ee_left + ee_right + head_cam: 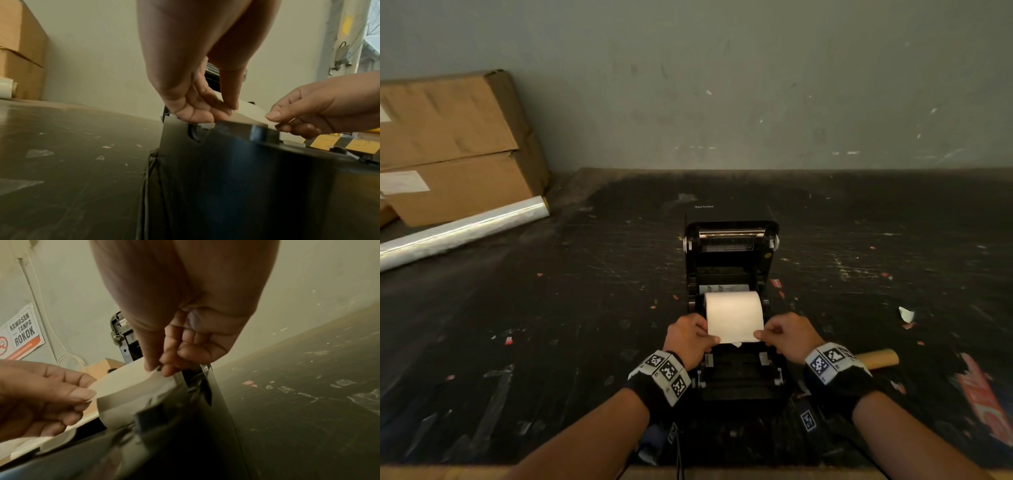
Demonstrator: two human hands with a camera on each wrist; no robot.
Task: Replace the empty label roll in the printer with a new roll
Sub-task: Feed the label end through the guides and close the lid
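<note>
A dark, scuffed counter [551,325] is strewn with small red and white scraps. On it are seen the open black printer [732,260] at centre, stacked cardboard boxes [448,144] and a clear film roll [462,233] at far left, and a brown cardboard tube [880,358] at near right.

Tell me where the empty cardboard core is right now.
In the head view, the cardboard core lies on the black table, right of the open printer, just beyond the right hand.
</note>
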